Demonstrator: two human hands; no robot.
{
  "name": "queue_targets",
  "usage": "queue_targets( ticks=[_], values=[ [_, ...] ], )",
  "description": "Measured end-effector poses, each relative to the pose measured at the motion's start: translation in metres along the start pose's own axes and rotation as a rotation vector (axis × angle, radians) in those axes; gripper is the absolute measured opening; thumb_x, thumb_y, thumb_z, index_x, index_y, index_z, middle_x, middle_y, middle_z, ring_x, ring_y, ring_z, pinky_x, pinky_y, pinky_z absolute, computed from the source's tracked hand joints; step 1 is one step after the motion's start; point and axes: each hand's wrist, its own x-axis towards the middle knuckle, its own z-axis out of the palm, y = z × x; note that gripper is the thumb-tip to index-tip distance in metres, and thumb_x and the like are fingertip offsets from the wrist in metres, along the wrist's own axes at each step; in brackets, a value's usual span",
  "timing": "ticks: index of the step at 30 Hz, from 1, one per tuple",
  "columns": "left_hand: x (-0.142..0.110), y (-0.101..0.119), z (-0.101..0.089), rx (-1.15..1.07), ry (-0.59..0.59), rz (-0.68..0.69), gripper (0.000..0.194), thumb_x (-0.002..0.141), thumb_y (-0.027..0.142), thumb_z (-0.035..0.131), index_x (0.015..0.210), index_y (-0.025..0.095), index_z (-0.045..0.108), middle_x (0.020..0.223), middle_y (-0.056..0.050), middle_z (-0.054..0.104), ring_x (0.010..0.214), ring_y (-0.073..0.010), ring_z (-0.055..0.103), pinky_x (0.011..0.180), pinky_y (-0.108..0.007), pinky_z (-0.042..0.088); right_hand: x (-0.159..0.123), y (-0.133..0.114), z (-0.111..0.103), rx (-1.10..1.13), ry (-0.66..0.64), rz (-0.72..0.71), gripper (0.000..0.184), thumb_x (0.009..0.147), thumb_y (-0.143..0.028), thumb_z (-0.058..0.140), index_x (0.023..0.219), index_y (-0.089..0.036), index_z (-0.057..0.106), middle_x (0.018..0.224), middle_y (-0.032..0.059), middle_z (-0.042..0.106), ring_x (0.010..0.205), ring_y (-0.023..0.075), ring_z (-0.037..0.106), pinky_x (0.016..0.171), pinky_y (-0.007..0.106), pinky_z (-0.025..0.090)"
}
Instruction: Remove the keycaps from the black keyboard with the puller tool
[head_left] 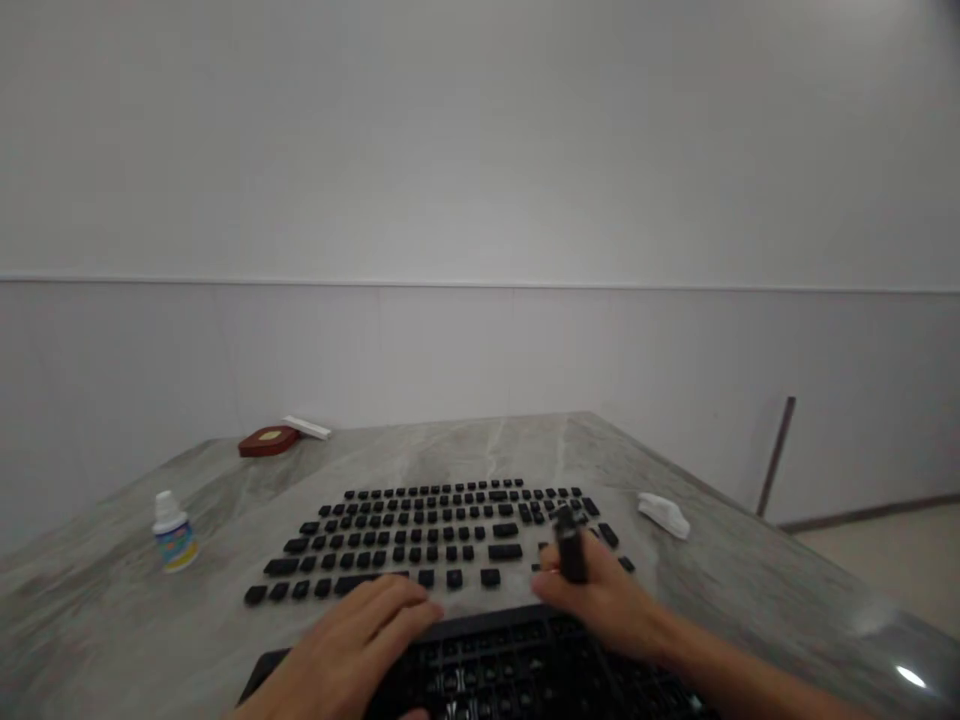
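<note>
A black keyboard base [487, 660] with its keycaps off lies at the bottom edge, partly cut off. My left hand [356, 640] lies over its left part, fingers stretched out toward the far edge and thumb apart. My right hand [589, 580] is closed around a short black tool [571, 548], held upright above the base's far edge. The tool is blurred, so its kind cannot be made out. Beyond the base, black keycaps [409, 535] are laid out in rows in keyboard order. My right hand hides some of those on the right.
On the left of the grey marbled table [225, 520] stands a white bottle [175, 535] with a colourful label. A dark red box [268, 441] and a white flat item [307, 428] lie at the back left. A crumpled white tissue [664, 514] lies to the right of the keycaps.
</note>
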Motion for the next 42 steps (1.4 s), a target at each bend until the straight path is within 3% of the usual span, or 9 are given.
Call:
queue_targets(
  ticks=[4, 7, 9, 13, 21, 26, 29, 32, 42],
  values=[
    [0.015, 0.007, 0.020, -0.115, -0.233, 0.082, 0.076, 0.096, 0.039, 0.056, 0.158, 0.033, 0.013, 0.158, -0.008, 0.037, 0.142, -0.0321, 0.040, 0.117, -0.046, 0.038, 0.008, 0.002, 0.039, -0.176, -0.246, -0.218, 0.030, 0.075, -0.021, 0.061, 0.051, -0.017, 0.044, 0.048, -0.0054, 0.034, 0.048, 0.0087, 0.035, 0.047, 0.023, 0.025],
    [0.014, 0.012, 0.025, -0.166, -0.361, 0.089, 0.079, 0.096, 0.049, 0.053, 0.159, 0.030, 0.010, 0.164, -0.008, 0.017, 0.148, -0.0349, 0.026, 0.120, -0.054, 0.026, 0.004, 0.006, 0.048, -0.303, -0.306, -0.398, 0.027, 0.071, -0.021, 0.059, 0.049, -0.018, 0.043, 0.047, -0.0038, 0.039, 0.046, 0.0091, 0.031, 0.049, 0.025, 0.022],
    [0.012, 0.014, 0.022, -0.145, -0.394, 0.035, 0.075, 0.099, 0.051, 0.048, 0.158, 0.030, 0.007, 0.165, -0.006, 0.011, 0.150, -0.0335, 0.019, 0.122, -0.056, 0.020, -0.001, 0.008, 0.045, -0.380, -0.272, -0.369, 0.024, 0.066, -0.018, 0.059, 0.048, -0.017, 0.044, 0.047, -0.0020, 0.044, 0.047, 0.0096, 0.033, 0.051, 0.026, 0.023],
    [0.005, 0.014, 0.008, -0.106, -0.421, 0.013, 0.067, 0.100, 0.050, 0.045, 0.157, 0.033, 0.016, 0.165, -0.003, 0.010, 0.151, -0.0318, 0.014, 0.122, -0.055, 0.019, -0.006, 0.009, 0.034, -0.454, -0.200, -0.220, 0.020, 0.061, -0.013, 0.058, 0.047, -0.017, 0.045, 0.046, -0.0016, 0.044, 0.047, 0.0100, 0.035, 0.053, 0.026, 0.024],
    [0.000, 0.003, -0.002, -0.127, -0.494, 0.027, 0.092, 0.084, 0.063, 0.064, 0.157, 0.035, 0.016, 0.165, -0.006, 0.004, 0.149, -0.0438, 0.012, 0.118, -0.067, 0.018, -0.019, 0.007, 0.036, -0.287, -0.303, -0.411, 0.031, 0.077, -0.022, 0.053, 0.052, -0.017, 0.036, 0.049, -0.0037, 0.038, 0.046, 0.0080, 0.033, 0.051, 0.024, 0.023],
    [-0.001, 0.008, -0.007, -0.121, -0.503, 0.027, 0.091, 0.083, 0.052, 0.068, 0.157, 0.031, 0.019, 0.165, -0.008, 0.005, 0.149, -0.0433, 0.012, 0.118, -0.067, 0.017, -0.019, 0.011, 0.029, -0.347, -0.215, -0.275, 0.018, 0.060, -0.013, 0.054, 0.049, -0.017, 0.041, 0.046, -0.0029, 0.040, 0.045, 0.0084, 0.036, 0.051, 0.025, 0.023],
    [-0.004, 0.006, -0.015, -0.107, -0.509, 0.038, 0.090, 0.079, 0.039, 0.073, 0.156, 0.032, 0.026, 0.165, -0.006, 0.011, 0.149, -0.0406, 0.018, 0.120, -0.062, 0.021, -0.019, 0.012, 0.029, -0.339, -0.158, -0.385, 0.024, 0.068, -0.017, 0.055, 0.051, -0.017, 0.039, 0.047, -0.0030, 0.039, 0.046, 0.0085, 0.034, 0.052, 0.025, 0.023],
    [-0.006, 0.003, -0.019, -0.084, -0.512, 0.042, 0.093, 0.074, 0.037, 0.076, 0.154, 0.031, 0.030, 0.165, -0.007, 0.015, 0.149, -0.0388, 0.022, 0.120, -0.059, 0.026, -0.020, 0.012, 0.033, -0.266, -0.251, -0.485, 0.033, 0.081, -0.021, 0.051, 0.053, -0.017, 0.034, 0.049, -0.0040, 0.037, 0.046, 0.0076, 0.033, 0.051, 0.025, 0.022],
    [-0.004, 0.009, -0.016, -0.075, -0.473, 0.042, 0.089, 0.069, 0.030, 0.074, 0.151, 0.026, 0.039, 0.162, -0.010, 0.025, 0.146, -0.0399, 0.028, 0.117, -0.059, 0.031, -0.020, 0.014, 0.036, -0.272, -0.236, -0.504, 0.026, 0.073, -0.014, 0.053, 0.052, -0.017, 0.038, 0.048, -0.0047, 0.039, 0.046, 0.0074, 0.034, 0.050, 0.025, 0.022]
  ],
)
